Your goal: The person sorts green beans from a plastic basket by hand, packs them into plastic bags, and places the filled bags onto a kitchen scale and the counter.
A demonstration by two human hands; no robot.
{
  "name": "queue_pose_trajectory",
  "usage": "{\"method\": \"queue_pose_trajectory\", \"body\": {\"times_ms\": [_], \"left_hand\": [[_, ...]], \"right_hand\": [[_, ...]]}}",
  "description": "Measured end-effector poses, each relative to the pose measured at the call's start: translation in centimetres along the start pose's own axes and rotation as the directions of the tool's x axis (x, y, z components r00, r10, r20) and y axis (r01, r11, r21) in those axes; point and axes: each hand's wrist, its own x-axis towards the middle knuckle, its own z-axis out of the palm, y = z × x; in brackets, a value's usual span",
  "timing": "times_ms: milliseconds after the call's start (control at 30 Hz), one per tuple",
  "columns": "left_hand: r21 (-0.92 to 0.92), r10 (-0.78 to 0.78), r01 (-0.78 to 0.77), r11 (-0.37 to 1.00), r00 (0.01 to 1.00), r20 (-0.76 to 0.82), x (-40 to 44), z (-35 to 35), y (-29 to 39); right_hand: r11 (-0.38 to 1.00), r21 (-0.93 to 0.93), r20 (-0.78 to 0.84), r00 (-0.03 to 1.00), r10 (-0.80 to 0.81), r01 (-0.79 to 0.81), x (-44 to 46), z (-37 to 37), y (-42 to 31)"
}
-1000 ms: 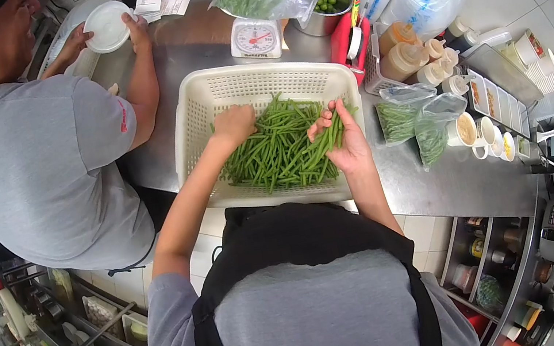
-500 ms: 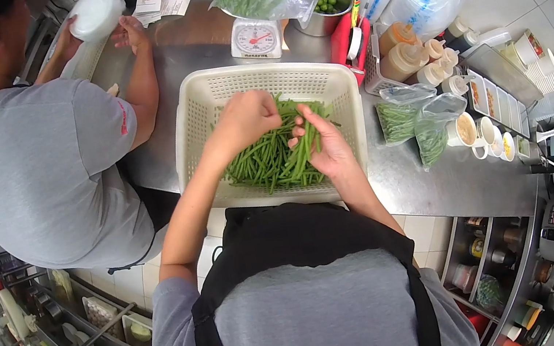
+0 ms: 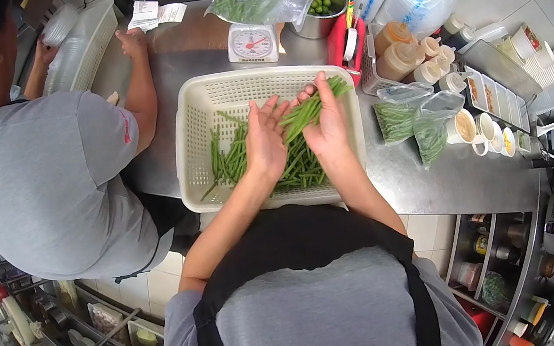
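A cream perforated basket (image 3: 193, 99) holds a loose heap of cut green beans (image 3: 235, 157) on the steel counter. Over the basket's right half, my right hand (image 3: 328, 119) is closed round a bunch of green beans (image 3: 302, 115), whose ends stick out past the thumb. My left hand (image 3: 266, 141) is beside it on the left, palm turned up and fingers apart, the fingertips close to the bunch. Nothing is held in it. Both hands partly hide the heap beneath them.
Behind the basket, a dial scale (image 3: 253, 44) bears a plate with a bag of greens (image 3: 254, 3). A pot of green limes (image 3: 324, 5), bagged beans (image 3: 397, 120) and sauce bottles (image 3: 398, 61) stand right. A co-worker (image 3: 49, 183) stands left, near stacked plastic containers (image 3: 65, 55).
My left hand has gone from closed over the heap to open beside my right hand. The bunch has been lifted slightly up and right. The co-worker's hands have parted, one at the stacked containers.
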Motion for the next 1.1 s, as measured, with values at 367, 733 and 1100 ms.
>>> {"method": "queue_pose_trajectory", "body": {"times_ms": [367, 733, 1100], "left_hand": [[0.446, 0.238, -0.296, 0.845, 0.954, 0.182, 2.4, 3.0, 1.6], [0.774, 0.429, -0.305, -0.555, 0.692, 0.58, 12.5, 8.4, 4.8], [0.629, 0.48, -0.538, -0.561, 0.407, 0.777, 3.6, 13.4, 19.2]], "right_hand": [[0.991, 0.077, 0.005, 0.994, 0.108, -0.108, 1.0, -1.7, -1.1], [0.912, 0.113, 0.154, 0.914, 0.377, -0.395, -1.3, -4.3, -1.9], [0.921, 0.078, 0.251, 0.901, 0.353, -0.382, -2.3, -3.3, -5.6]]}}
